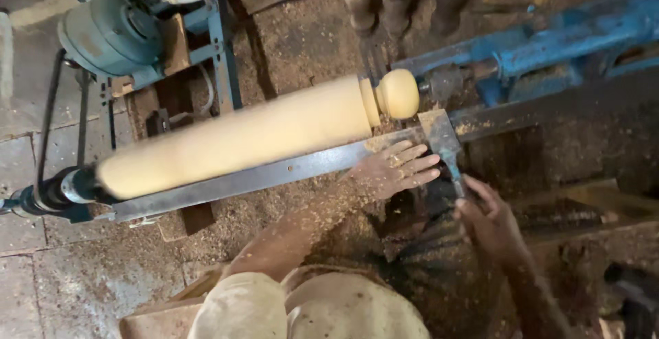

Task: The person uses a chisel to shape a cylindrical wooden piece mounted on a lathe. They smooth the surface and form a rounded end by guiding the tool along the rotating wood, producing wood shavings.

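1. The handle of a flat-bladed chisel point(445, 148) was gripped by the right hand point(489, 221), with the fingers curled closed around it.
2. The left hand point(392, 171) was laid flat with fingers spread over the blade and the long metal tool rest point(274, 173), pressing the blade down onto the rest.
3. The wide blade tip was held against the pale wooden workpiece point(237, 140), just beside the rounded knob point(398, 94) turned at its right end.
4. The workpiece was mounted lengthwise on a lathe, blurred as if spinning, between a drive spindle point(58, 191) at the left and a blue tailstock point(549, 43) at the right.
5. Both forearms were coated with fine wood dust.
6. A blue-grey motor point(110, 33) was seen above the lathe at upper left.
7. The floor point(302, 43) was covered with sawdust, and stone paving showed at the left.
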